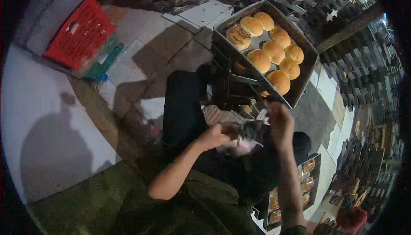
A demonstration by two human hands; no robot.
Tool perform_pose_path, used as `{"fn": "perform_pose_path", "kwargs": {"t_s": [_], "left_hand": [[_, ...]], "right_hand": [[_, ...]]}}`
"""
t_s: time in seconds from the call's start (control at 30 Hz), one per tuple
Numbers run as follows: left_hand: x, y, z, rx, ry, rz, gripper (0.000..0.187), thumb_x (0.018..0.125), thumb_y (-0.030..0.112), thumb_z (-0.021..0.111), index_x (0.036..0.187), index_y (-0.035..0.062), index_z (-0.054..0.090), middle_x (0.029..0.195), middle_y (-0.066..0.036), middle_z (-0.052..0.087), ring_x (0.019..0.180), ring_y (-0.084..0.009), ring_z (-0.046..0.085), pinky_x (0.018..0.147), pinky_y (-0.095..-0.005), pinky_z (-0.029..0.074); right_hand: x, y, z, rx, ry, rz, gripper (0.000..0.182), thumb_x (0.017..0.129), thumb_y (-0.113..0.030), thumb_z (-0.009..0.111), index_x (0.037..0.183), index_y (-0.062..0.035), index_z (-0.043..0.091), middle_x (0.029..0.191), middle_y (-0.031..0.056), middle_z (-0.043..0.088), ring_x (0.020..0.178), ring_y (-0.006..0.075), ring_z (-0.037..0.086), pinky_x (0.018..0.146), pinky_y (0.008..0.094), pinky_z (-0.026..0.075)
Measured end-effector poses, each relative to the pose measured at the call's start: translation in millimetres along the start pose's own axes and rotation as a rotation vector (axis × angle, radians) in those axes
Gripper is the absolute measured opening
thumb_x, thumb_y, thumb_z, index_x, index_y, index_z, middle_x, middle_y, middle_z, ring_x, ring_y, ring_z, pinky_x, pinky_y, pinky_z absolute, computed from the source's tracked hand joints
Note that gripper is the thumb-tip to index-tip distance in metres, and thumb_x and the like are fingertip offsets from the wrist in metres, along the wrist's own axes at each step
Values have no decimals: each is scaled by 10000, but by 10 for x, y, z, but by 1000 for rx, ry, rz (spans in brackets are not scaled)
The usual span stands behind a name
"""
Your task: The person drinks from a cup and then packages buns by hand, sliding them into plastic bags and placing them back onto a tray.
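My left hand (217, 135) is closed, its fingers pinched at the edge of a blurred, see-through plastic bag (248, 131) above my lap. My right hand (280, 121) is raised beside the near corner of a metal tray (296, 95). Its fingers are curled together, with a pale scrap near the fingertips, but motion blur hides exactly what they hold. Several round golden buns (274, 52) lie in that tray, and one bun (239, 38) at its left corner has dark print across the top. Beneath my hands, pale and striped material (222, 116) shows near my knees.
A second tray (316, 183) with wrapped buns stands at lower right, partly behind my right forearm. A red plastic crate (81, 31) and a green one (105, 61) sit at upper left by the white wall. Stacked dark metal trays (368, 80) line the right side.
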State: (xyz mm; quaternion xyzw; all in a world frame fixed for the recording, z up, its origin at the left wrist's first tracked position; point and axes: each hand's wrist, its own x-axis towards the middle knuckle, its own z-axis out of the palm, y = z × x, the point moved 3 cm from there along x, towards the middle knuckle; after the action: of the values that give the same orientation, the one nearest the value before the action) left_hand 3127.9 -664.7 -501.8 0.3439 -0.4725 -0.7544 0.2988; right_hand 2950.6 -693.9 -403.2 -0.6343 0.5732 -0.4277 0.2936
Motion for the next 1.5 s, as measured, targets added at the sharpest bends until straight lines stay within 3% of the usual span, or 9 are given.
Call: {"fn": "perform_pose_path", "kwargs": {"t_s": [0.17, 0.27, 0.5, 0.57, 0.73, 1.03, 1.3, 1.37, 1.5], "left_hand": [[172, 119, -115, -669, 363, -72, 191, 756, 163, 673, 831, 5, 598, 763, -61, 623, 634, -106, 570, 547, -253, 450], [256, 246, -387, 433, 734, -22, 236, 764, 207, 670, 722, -2, 569, 625, -74, 596, 563, -89, 551, 499, -261, 433], [640, 144, -414, -599, 617, -25, 261, 799, 246, 626, 915, 13, 600, 776, -87, 625, 623, -135, 588, 565, -266, 469], [696, 113, -416, -1003, 456, 109, 228, 820, 235, 597, 920, 30, 588, 817, -77, 623, 659, -172, 608, 593, -272, 480], [724, 190, -448, -1213, 666, -7, 218, 809, 252, 608, 814, 36, 581, 772, -68, 608, 713, -170, 592, 553, -270, 435], [680, 195, -426, -702, 482, 166, 145, 797, 126, 621, 827, -14, 595, 780, -64, 605, 708, -132, 590, 648, -257, 492], [561, 655, 61, 215, 235, 260, 291, 782, 89, 625, 1039, -8, 529, 1012, -98, 568, 901, -140, 558, 745, -260, 473], [373, 728, -150, 389, 935, 246, 400, 792, 76, 612, 1152, 19, 448, 1152, -119, 479, 1064, -182, 474, 831, -291, 433], [408, 884, 232, -375, 614, 226, 641, 841, 335, 547, 1312, 65, 207, 1260, -128, 335, 1104, -237, 394, 922, -358, 340]], "right_hand": [[488, 237, -211, 177, -23, 226, 135, 801, -55, 593, 918, -6, 547, 744, 15, 561, 648, 76, 495, 562, 205, 396], [611, 386, -12, -235, 60, 188, 89, 782, -62, 617, 793, 4, 558, 710, 49, 595, 623, 105, 500, 587, 253, 429], [2320, 1174, 396, -465, -166, 84, 201, 848, -191, 511, 972, -44, 570, 829, 152, 610, 768, 310, 590, 687, 370, 466], [2511, 1137, 506, -980, -60, -682, 199, 824, -180, 523, 978, -66, 578, 837, 147, 600, 844, 344, 560, 728, 397, 455], [2563, 1054, 325, -916, -873, 28, 462, 707, -375, 658, 1004, -34, 559, 912, 165, 556, 912, 344, 529, 751, 404, 452], [1874, 715, -457, 635, -289, 475, 510, 829, -235, 547, 1233, 11, 356, 1068, 105, 521, 966, 184, 538, 826, 303, 452], [324, 274, -498, 283, -559, 643, 610, 727, -274, 700, 1164, 45, 418, 1087, 135, 535, 982, 166, 531, 842, 290, 440], [204, 285, -581, 566, 15, 494, 495, 764, -250, 662, 1106, 43, 459, 1013, 123, 573, 923, 177, 564, 800, 300, 466], [-211, -171, -97, 255, -113, 44, 565, 836, -302, 536, 1247, 35, 345, 1180, 207, 472, 1118, 291, 462, 928, 405, 374]]}}
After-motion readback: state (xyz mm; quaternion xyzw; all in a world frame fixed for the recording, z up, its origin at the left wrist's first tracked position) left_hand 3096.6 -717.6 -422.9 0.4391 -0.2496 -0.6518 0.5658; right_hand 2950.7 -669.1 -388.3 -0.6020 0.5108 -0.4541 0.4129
